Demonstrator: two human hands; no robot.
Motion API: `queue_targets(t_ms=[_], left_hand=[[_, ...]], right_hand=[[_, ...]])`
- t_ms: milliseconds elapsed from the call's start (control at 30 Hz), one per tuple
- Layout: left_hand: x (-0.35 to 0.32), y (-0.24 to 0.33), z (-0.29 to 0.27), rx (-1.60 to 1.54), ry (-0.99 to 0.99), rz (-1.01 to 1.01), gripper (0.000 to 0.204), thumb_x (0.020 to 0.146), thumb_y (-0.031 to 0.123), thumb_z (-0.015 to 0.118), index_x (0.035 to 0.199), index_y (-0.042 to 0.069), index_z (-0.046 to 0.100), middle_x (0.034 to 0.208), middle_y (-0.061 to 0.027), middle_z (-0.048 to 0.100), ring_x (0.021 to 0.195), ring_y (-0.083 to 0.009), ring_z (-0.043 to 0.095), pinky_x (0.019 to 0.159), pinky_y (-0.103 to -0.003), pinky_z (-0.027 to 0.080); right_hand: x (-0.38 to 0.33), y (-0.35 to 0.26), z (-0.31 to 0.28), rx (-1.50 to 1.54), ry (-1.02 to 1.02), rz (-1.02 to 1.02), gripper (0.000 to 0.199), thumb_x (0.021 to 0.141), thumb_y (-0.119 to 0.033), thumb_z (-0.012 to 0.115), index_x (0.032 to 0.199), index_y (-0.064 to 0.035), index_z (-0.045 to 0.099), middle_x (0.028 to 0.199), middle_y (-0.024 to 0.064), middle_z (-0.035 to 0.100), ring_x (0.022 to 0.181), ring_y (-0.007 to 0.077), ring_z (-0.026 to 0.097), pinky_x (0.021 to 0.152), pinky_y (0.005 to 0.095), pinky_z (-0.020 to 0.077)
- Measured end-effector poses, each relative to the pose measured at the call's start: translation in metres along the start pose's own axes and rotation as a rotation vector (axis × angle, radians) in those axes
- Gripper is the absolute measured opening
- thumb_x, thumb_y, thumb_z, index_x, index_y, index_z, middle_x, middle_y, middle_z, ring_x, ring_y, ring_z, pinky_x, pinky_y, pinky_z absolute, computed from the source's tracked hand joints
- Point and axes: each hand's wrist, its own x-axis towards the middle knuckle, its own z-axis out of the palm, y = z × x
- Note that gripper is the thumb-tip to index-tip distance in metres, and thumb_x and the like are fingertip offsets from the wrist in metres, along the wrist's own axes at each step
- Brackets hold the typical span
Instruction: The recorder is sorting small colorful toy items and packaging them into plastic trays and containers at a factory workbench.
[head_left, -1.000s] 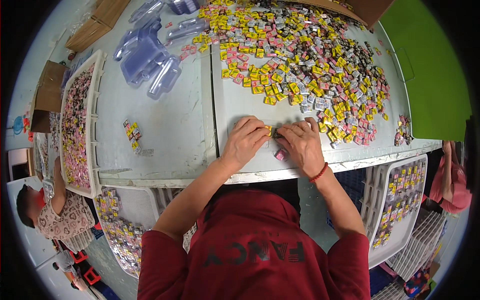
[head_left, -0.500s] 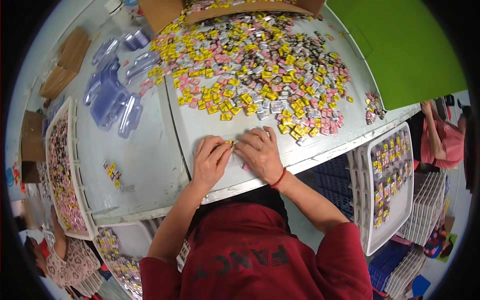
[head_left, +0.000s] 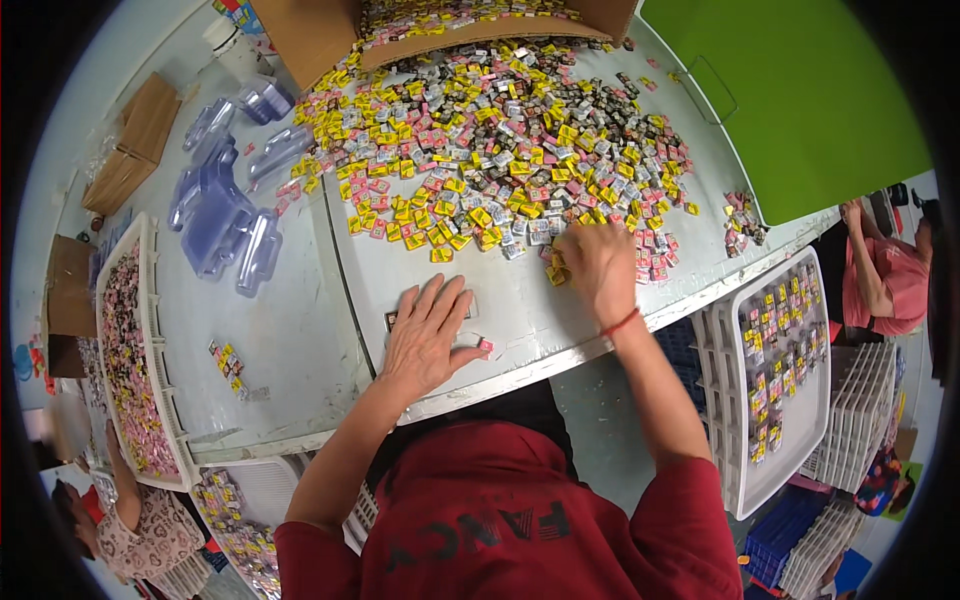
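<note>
A big heap of small wrapped pieces [head_left: 500,150], yellow, pink, white and dark, covers the far half of a pale grey table [head_left: 300,340]. My left hand [head_left: 425,335] lies flat on the table near its front edge, fingers spread, over a small clear tray that is mostly hidden; a pink piece [head_left: 485,345] lies by the thumb. My right hand [head_left: 595,265], with a red band at the wrist, reaches into the heap's near edge, fingers curled on yellow pieces [head_left: 555,270].
Clear plastic blister trays [head_left: 225,215] lie at the left. White crates of sorted pieces stand at the left [head_left: 125,350] and right [head_left: 775,370]. An open cardboard box [head_left: 330,35] sits at the back, beside a green panel [head_left: 800,100]. Other people work at the right edge [head_left: 885,270] and lower left [head_left: 130,520].
My hands were together at the front edge. The right one has since moved out to the heap's edge, while the left one has spread flat on the table.
</note>
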Motion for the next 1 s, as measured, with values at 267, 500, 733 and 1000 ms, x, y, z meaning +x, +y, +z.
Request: queue_targets(t_ms=[267, 500, 733, 1000], left_hand=[[-0.019, -0.02, -0.01, -0.144, 0.251, -0.107, 0.068, 0.076, 0.035, 0.073, 0.128, -0.002, 0.049, 0.141, -0.0174, 0.042, 0.13, -0.038, 0.038, 0.105, -0.051, 0.029], [-0.035, -0.038, -0.022, -0.195, 0.284, -0.169, 0.069, 0.074, 0.037, 0.076, 0.126, -0.001, 0.051, 0.136, -0.016, 0.046, 0.128, -0.0374, 0.039, 0.105, -0.048, 0.032], [-0.009, -0.029, -0.007, -0.18, 0.2, -0.002, 0.065, 0.071, 0.035, 0.078, 0.121, 0.001, 0.055, 0.131, -0.0143, 0.049, 0.124, -0.0344, 0.043, 0.102, -0.046, 0.037], [0.005, -0.031, 0.017, -0.361, 0.315, -0.02, 0.031, 0.072, 0.018, 0.077, 0.098, 0.005, 0.068, 0.112, -0.0065, 0.062, 0.112, -0.0254, 0.053, 0.095, -0.038, 0.044]], right_hand=[[0.039, 0.024, 0.019, -0.309, -0.113, 0.005, 0.032, 0.075, -0.028, 0.072, 0.103, -0.0135, 0.067, 0.079, 0.0101, 0.068, 0.084, 0.031, 0.062, 0.079, 0.0446, 0.0436], [0.031, 0.037, 0.013, -0.244, 0.039, -0.109, 0.027, 0.079, -0.024, 0.071, 0.104, -0.0129, 0.067, 0.09, 0.0064, 0.069, 0.087, 0.0254, 0.06, 0.09, 0.0416, 0.0363], [0.017, -0.01, -0.009, 0.07, -0.019, -0.219, 0.021, 0.076, -0.014, 0.075, 0.096, -0.0137, 0.067, 0.092, 0.0005, 0.068, 0.093, 0.0215, 0.06, 0.094, 0.0425, 0.034], [-0.015, -0.08, 0.005, 0.267, -0.143, -0.375, 0.022, 0.069, -0.014, 0.078, 0.089, -0.0131, 0.068, 0.093, -0.0007, 0.068, 0.091, 0.0197, 0.06, 0.099, 0.0449, 0.035]])
